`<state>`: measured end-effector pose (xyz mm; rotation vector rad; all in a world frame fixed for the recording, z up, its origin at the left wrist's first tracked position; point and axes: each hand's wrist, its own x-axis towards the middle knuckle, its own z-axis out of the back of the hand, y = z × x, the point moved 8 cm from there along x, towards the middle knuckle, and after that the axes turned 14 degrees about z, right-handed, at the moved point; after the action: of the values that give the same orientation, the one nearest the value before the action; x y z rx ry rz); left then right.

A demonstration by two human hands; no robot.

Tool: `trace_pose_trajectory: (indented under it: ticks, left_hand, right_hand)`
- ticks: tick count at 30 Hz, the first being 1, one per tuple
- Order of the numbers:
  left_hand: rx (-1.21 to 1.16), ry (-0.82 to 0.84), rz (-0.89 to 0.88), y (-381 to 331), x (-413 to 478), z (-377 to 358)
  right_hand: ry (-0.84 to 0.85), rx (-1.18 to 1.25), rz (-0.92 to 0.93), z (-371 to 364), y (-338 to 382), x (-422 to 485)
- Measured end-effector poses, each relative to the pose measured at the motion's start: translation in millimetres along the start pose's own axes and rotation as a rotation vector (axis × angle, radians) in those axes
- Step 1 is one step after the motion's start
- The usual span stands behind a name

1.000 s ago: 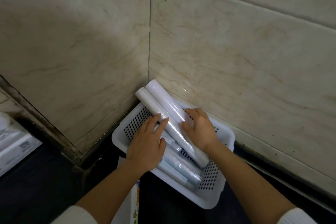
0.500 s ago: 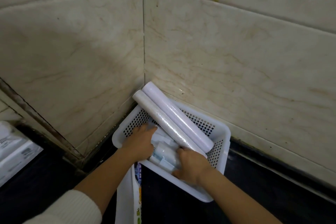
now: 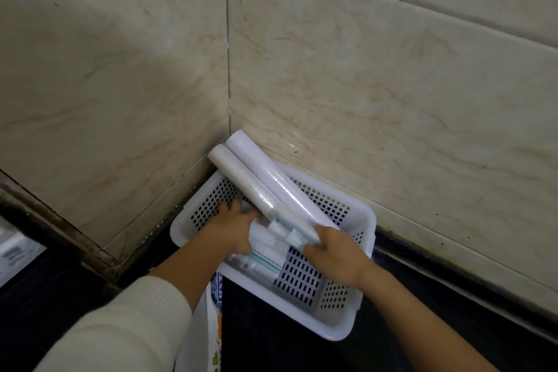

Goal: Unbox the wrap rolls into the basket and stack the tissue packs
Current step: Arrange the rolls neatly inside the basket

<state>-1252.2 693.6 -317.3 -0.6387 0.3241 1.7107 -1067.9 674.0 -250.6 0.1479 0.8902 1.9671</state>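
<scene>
A white perforated basket sits in the wall corner on a dark counter. Two long wrap rolls lean out of it, their far ends resting against the corner. Shorter rolls with pale blue bands lie on the basket floor. My left hand is inside the basket, fingers curled on the short rolls from the left. My right hand grips the near ends of the rolls from the right. A white printed box stands just below the basket's near left edge.
Marble-look wall tiles close off the corner behind the basket. A plastic-wrapped pack lies at the far left edge. The dark counter extends toward me and to the right.
Both hands came off the long rolls and dropped into the basket onto the short rolls. The long rolls stayed leaning in the corner. The view moved closer.
</scene>
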Motion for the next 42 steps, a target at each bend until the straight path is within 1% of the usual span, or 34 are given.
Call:
trace_pose_trajectory:
  ticks: [4, 8, 12, 15, 16, 17, 18, 20, 21, 22, 24, 25, 27, 28, 31, 35, 37, 42]
  left_hand:
    - [-0.063, 0.083, -0.001, -5.9, -7.9, -6.8]
    - [-0.11, 0.11, -0.098, -24.4, -22.9, -15.7]
    - [-0.243, 0.131, -0.22, -49.0, -39.2, -20.3]
    - [-0.366, 0.15, -0.221, -34.7, -46.8, -7.7]
    - [-0.387, 0.124, -0.197, -23.5, -49.0, -0.2]
    - [-0.39, 0.048, -0.168, -9.0, -52.0, 8.6]
    - [-0.381, -0.089, -0.137, 5.9, -56.4, 19.8]
    - [-0.362, -0.46, -0.087, 33.9, -72.2, 42.2]
    - [-0.36, -0.586, -0.06, 46.4, -80.0, 45.7]
    - [-0.362, -0.634, -0.032, 56.0, -84.2, 42.6]
    - [-0.367, -0.617, 0.003, 65.8, -86.4, 30.2]
    - [-0.355, -0.614, 0.004, 66.8, -86.1, 24.4]
    - [-0.27, -0.697, -0.034, 61.8, -89.5, 23.6]
    - [-0.23, -0.725, -0.043, 60.4, -88.9, 24.1]
    - [-0.292, -0.611, 0.004, 67.5, -74.8, 12.7]
    - [-0.281, -0.601, 0.023, 68.4, -69.8, 8.8]
    - [-0.286, -0.581, 0.032, 68.6, -69.7, 8.8]
    - [-0.257, -0.469, 0.095, 67.3, -73.7, 11.5]
  right_hand:
    - [-0.134, 0.098, -0.045, 21.4, -3.9, -4.3]
    - [-0.234, 0.15, -0.083, 25.4, -6.2, -5.8]
    - [-0.262, 0.126, -0.077, 22.8, 0.7, -1.4]
    - [-0.266, 0.091, -0.049, 26.2, 10.6, 3.9]
    - [-0.261, 0.083, -0.033, 28.4, 14.9, 6.2]
    - [-0.248, 0.085, -0.014, 28.4, 20.3, 8.8]
    - [-0.229, 0.088, 0.012, 27.3, 26.2, 11.8]
    - [-0.17, 0.087, 0.07, 18.5, 38.8, 20.2]
    - [-0.133, 0.083, 0.097, 9.9, 45.4, 25.1]
    - [-0.092, 0.073, 0.119, -1.2, 51.8, 30.1]
    - [-0.008, 0.052, 0.165, -27.3, 63.1, 41.4]
    - [0.034, 0.013, 0.18, -40.4, 65.9, 47.0]
    - [0.097, -0.119, 0.205, -62.0, 66.7, 56.1]
    - [0.101, -0.168, 0.207, -69.0, 64.4, 59.4]
    - [0.059, -0.219, 0.222, -84.4, 56.6, 65.3]
    - [0.097, -0.396, 0.234, -95.8, 46.7, 67.1]
    - [0.1, -0.438, 0.251, -94.1, 47.2, 65.9]
    - [-0.029, -0.306, 0.308, -67.1, 62.8, 50.7]
